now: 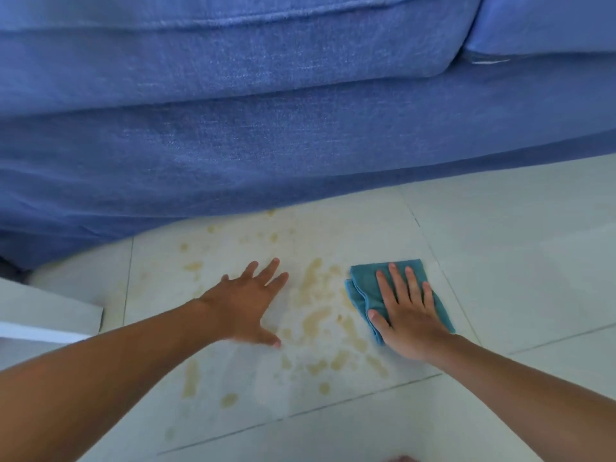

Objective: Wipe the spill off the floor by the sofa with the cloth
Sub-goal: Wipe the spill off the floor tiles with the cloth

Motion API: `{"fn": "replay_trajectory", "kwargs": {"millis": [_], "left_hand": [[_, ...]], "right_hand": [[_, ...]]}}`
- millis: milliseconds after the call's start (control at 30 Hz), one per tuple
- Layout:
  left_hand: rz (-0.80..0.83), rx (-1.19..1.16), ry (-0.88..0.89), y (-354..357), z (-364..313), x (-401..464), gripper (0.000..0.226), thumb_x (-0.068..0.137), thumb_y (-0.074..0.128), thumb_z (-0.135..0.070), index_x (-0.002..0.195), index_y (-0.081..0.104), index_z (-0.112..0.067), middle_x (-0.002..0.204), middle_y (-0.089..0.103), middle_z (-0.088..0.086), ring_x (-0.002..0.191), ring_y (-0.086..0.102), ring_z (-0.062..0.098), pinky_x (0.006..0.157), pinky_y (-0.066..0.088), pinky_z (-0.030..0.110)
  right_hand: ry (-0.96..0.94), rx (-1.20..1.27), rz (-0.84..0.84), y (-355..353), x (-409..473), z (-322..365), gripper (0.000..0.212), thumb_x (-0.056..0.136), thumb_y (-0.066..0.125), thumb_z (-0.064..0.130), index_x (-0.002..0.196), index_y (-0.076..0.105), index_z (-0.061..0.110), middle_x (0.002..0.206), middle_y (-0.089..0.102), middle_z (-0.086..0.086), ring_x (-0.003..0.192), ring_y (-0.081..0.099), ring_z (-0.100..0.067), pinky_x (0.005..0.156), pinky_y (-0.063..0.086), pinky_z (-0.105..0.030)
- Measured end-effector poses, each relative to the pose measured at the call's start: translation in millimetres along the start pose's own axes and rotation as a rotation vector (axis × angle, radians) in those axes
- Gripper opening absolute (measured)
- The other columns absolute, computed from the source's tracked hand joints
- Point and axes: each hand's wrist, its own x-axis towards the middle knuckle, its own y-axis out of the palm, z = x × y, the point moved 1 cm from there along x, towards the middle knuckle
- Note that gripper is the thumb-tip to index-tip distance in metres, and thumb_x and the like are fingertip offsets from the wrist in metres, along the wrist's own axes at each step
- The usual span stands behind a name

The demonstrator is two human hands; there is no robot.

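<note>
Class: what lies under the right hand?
The folded blue cloth lies under the right hand, flat on the tiled floor. Whether any spill sits beneath the cloth is hidden.

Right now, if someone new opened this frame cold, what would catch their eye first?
Probably the big blue sofa filling the top half, then the yellowish spill spattered across the pale floor tiles just below it. At the spill's right edge the right hand lies flat on a folded teal cloth, while the left hand is spread open over the tiles on the spill's left side.
</note>
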Motion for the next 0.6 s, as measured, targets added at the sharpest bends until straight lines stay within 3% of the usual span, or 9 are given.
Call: {"fn": "replay_trajectory", "kwargs": {"millis": [100, 200, 400, 500, 600], "left_hand": [[0.007, -0.083, -0.047, 25, 2, -8, 0.124, 0.071, 0.064, -0.076, 0.154, -0.016, -0.031, 0.159, -0.031, -0.009, 0.151, -0.015, 0.025, 0.119, 0.014, 0.058], [-0.032, -0.152, -0.05, 38, -2, -7, 0.127, 0.068, 0.065, -0.078, 0.154, -0.017, -0.032, 0.159, -0.032, -0.01, 0.151, -0.016, 0.024, 0.119, 0.014, 0.058], [-0.046, -0.121, -0.048, 49, 6, -19, 0.125, 0.071, 0.069, -0.071, 0.155, -0.015, -0.031, 0.159, -0.033, -0.008, 0.15, -0.018, 0.024, 0.119, 0.014, 0.059], [-0.021, -0.123, -0.057, 60, 18, -28, 0.128, 0.07, 0.075, -0.063, 0.154, -0.016, -0.031, 0.157, -0.035, -0.01, 0.149, -0.021, 0.022, 0.119, 0.012, 0.058], [-0.023, -0.109, -0.065, 71, 25, -36, 0.13, 0.07, 0.077, -0.06, 0.154, -0.018, -0.032, 0.157, -0.035, -0.011, 0.149, -0.021, 0.02, 0.12, 0.013, 0.054]], "right_hand": [[0.007, -0.01, 0.064, -5, -1, 0, 0.086, 0.083, -0.006, 0.067, 0.152, -0.035, 0.023, 0.16, -0.043, -0.002, 0.149, -0.036, -0.027, 0.121, -0.018, -0.05], [0.011, 0.005, 0.023, -3, -3, 4, 0.087, 0.076, -0.013, 0.07, 0.146, -0.04, 0.025, 0.161, -0.042, -0.001, 0.149, -0.036, -0.026, 0.122, -0.018, -0.049], [-0.143, -0.083, -0.042, 22, -42, -6, 0.081, 0.088, -0.001, 0.071, 0.153, -0.029, 0.031, 0.163, -0.036, 0.007, 0.149, -0.036, -0.018, 0.124, -0.014, -0.047], [-0.054, -0.032, -0.097, 12, -23, -14, 0.083, 0.088, 0.003, 0.071, 0.157, -0.022, 0.031, 0.165, -0.031, 0.007, 0.153, -0.028, -0.02, 0.126, -0.007, -0.051], [-0.009, -0.002, -0.129, 12, -11, 13, 0.084, 0.087, 0.002, 0.071, 0.155, -0.024, 0.029, 0.163, -0.035, 0.002, 0.152, -0.031, -0.024, 0.124, -0.014, -0.05]]}}
